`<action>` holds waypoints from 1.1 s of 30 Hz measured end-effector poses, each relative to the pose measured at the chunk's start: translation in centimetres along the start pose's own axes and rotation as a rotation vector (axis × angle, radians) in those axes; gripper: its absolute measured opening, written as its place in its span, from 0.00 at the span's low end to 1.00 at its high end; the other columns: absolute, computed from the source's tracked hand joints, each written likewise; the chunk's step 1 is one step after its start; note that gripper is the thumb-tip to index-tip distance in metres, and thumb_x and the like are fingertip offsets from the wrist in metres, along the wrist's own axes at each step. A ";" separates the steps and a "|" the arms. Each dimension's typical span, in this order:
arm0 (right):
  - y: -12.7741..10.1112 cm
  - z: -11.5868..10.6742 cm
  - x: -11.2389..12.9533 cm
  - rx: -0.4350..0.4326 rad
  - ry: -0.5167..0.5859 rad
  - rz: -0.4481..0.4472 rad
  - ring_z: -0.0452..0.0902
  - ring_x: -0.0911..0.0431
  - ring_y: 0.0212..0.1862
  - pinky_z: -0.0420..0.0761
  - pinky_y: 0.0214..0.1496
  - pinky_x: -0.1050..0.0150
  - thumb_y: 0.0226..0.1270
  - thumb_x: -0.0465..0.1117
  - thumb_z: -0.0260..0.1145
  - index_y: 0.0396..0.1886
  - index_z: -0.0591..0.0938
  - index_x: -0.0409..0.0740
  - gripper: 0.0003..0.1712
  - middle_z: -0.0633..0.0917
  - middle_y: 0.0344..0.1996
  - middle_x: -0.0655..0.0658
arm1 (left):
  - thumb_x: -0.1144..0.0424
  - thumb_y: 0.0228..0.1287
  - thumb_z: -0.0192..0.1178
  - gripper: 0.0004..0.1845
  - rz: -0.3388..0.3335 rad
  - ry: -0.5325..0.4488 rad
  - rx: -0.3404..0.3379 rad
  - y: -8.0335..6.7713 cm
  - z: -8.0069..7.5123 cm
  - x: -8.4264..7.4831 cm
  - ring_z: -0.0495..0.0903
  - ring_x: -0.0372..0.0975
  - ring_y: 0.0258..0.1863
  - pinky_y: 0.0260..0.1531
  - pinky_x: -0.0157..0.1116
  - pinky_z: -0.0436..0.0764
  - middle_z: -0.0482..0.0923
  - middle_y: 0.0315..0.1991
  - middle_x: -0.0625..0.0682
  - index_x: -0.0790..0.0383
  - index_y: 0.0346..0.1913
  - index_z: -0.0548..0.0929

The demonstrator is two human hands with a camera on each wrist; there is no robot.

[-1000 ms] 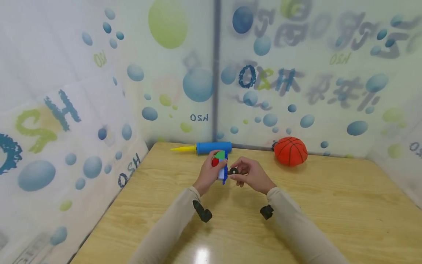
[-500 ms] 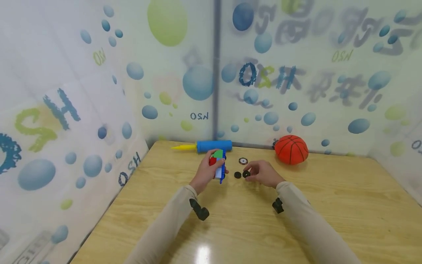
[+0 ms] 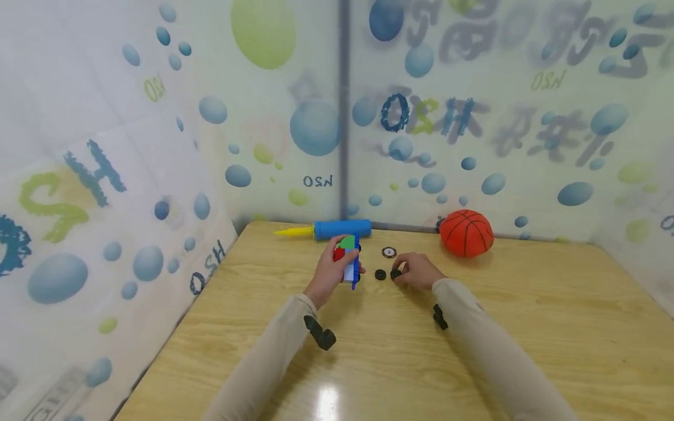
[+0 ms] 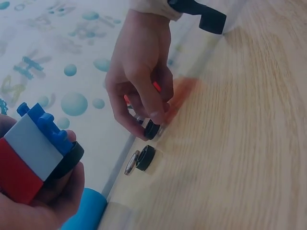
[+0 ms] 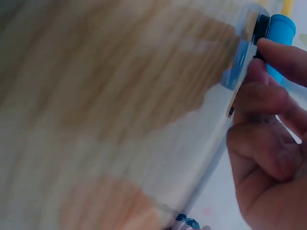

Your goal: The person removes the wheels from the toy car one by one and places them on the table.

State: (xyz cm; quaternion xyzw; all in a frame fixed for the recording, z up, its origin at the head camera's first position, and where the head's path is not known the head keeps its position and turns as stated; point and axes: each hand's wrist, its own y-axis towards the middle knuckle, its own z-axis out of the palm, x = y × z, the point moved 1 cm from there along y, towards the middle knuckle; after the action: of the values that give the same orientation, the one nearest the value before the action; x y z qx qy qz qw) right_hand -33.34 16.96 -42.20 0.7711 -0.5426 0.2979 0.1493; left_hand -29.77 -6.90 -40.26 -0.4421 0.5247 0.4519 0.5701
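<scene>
My left hand (image 3: 337,268) grips a toy built of red, green, white and blue blocks (image 3: 347,260), held just above the wooden table (image 3: 368,362). In the left wrist view the block toy (image 4: 33,158) has a black wheel on its side. My right hand (image 3: 404,275) is down at the table to the toy's right, and its thumb and fingers pinch a small black wheel (image 4: 151,129). A second black wheel (image 3: 380,275) lies loose between the two hands. The right wrist view is blurred and shows only curled fingers (image 5: 268,120).
A wheel with a pale centre (image 3: 389,252) lies farther back. A blue hand pump (image 3: 342,228) with a yellow nozzle rests along the back wall, and an orange basketball (image 3: 466,233) sits at the back right. Printed bubble-pattern screens enclose the table on three sides.
My right hand has moved right, away from the block toy, and gone down to the table with a black wheel. My left hand has kept the toy nearly still.
</scene>
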 end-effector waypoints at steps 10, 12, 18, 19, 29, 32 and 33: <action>0.0 0.6 0.0 -0.002 -0.032 0.026 0.78 0.59 0.21 0.76 0.28 0.67 0.60 0.35 0.72 0.48 0.84 0.41 0.15 0.86 0.24 0.45 | 0.56 0.75 0.56 0.28 -0.008 0.005 0.007 -0.2 0.5 0.4 0.89 0.40 0.34 0.40 0.38 0.88 0.77 0.52 0.67 0.45 0.73 0.62; 0.0 0.5 0.1 -0.001 -0.044 0.024 0.78 0.59 0.21 0.77 0.29 0.67 0.60 0.35 0.72 0.48 0.84 0.41 0.15 0.86 0.25 0.45 | 0.56 0.75 0.56 0.28 -0.006 0.004 0.013 -0.2 0.5 0.4 0.89 0.39 0.34 0.40 0.38 0.88 0.75 0.53 0.69 0.46 0.73 0.62; 0.0 0.4 0.2 0.010 -0.062 0.030 0.79 0.59 0.23 0.78 0.33 0.66 0.60 0.35 0.72 0.50 0.84 0.41 0.17 0.87 0.26 0.44 | 0.55 0.76 0.56 0.29 0.001 0.016 0.022 0.1 0.5 0.4 0.88 0.41 0.35 0.40 0.37 0.88 0.76 0.51 0.67 0.49 0.74 0.61; 0.0 0.4 0.3 0.015 -0.060 0.034 0.79 0.59 0.23 0.77 0.33 0.66 0.60 0.35 0.73 0.51 0.83 0.41 0.18 0.87 0.26 0.45 | 0.55 0.76 0.56 0.29 -0.002 0.016 0.023 0.1 0.5 0.4 0.88 0.41 0.35 0.41 0.37 0.88 0.76 0.52 0.68 0.49 0.75 0.61; -0.2 -0.6 1.3 0.038 -0.069 0.045 0.82 0.58 0.26 0.79 0.37 0.64 0.62 0.41 0.73 0.61 0.76 0.35 0.29 0.87 0.28 0.44 | 0.55 0.76 0.55 0.27 0.011 0.016 -0.002 0.3 0.4 0.3 0.89 0.42 0.35 0.41 0.38 0.88 0.75 0.56 0.70 0.47 0.73 0.62; -0.4 -0.9 1.6 0.045 -0.064 0.039 0.82 0.57 0.27 0.80 0.37 0.62 0.63 0.42 0.72 0.61 0.76 0.36 0.29 0.88 0.29 0.44 | 0.55 0.76 0.56 0.27 0.009 0.012 0.004 0.3 0.4 0.4 0.89 0.41 0.36 0.42 0.38 0.88 0.74 0.56 0.69 0.47 0.73 0.62; -0.5 -1.0 1.7 0.044 -0.061 0.037 0.82 0.57 0.27 0.80 0.37 0.62 0.63 0.43 0.72 0.61 0.76 0.36 0.29 0.88 0.30 0.44 | 0.55 0.76 0.56 0.27 0.009 0.012 0.007 0.3 0.4 0.4 0.89 0.41 0.36 0.42 0.38 0.88 0.74 0.56 0.69 0.47 0.73 0.62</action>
State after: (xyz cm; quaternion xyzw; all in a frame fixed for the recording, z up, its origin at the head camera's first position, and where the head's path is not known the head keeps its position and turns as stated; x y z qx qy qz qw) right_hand -32.80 16.41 -40.30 0.7727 -0.5543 0.2889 0.1105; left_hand -29.96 -6.38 -40.69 -0.4403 0.5317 0.4502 0.5663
